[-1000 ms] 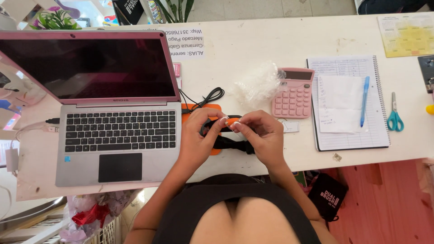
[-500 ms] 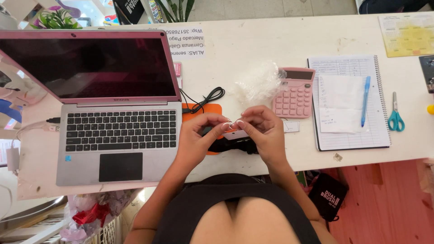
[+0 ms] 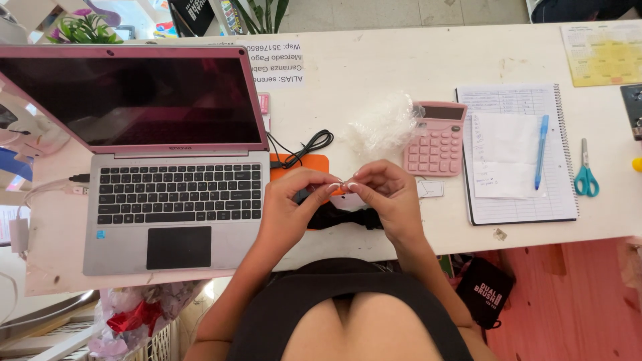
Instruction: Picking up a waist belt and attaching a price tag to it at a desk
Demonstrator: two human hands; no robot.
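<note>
A: Closest to the person, what are the hands doing?

B: Both are raised just above the desk edge with the fingertips meeting. The left hand (image 3: pixel 289 204) and the right hand (image 3: pixel 386 199) pinch something very small and pale between them, at about the middle. I cannot tell what that piece is. Right under the hands lies a black band (image 3: pixel 344 217), partly on an orange pad (image 3: pixel 302 164), on the white desk (image 3: pixel 374 73).

A: What could go wrong?

B: My guess is that the small piece slips out of the pinch. The hold is by fingertips and nails only, so a slight twist could drop it onto the desk or over the near edge to the floor. Behind the hands, a crumpled clear wrapper (image 3: pixel 382 126) and a pink calculator (image 3: pixel 436 139) sit near; a wide elbow move might nudge them. The black cable (image 3: pixel 304 146) beside the laptop (image 3: pixel 167 160) could snag as well.

A: And compared with a second ago?

B: Then the hands were lower, fingers on the black band itself. Now the band lies free beneath them and the fingertips have come together above it. Farther off, the notebook (image 3: pixel 515 157), blue pen (image 3: pixel 540 150) and scissors (image 3: pixel 586 172) lie as they did.
</note>
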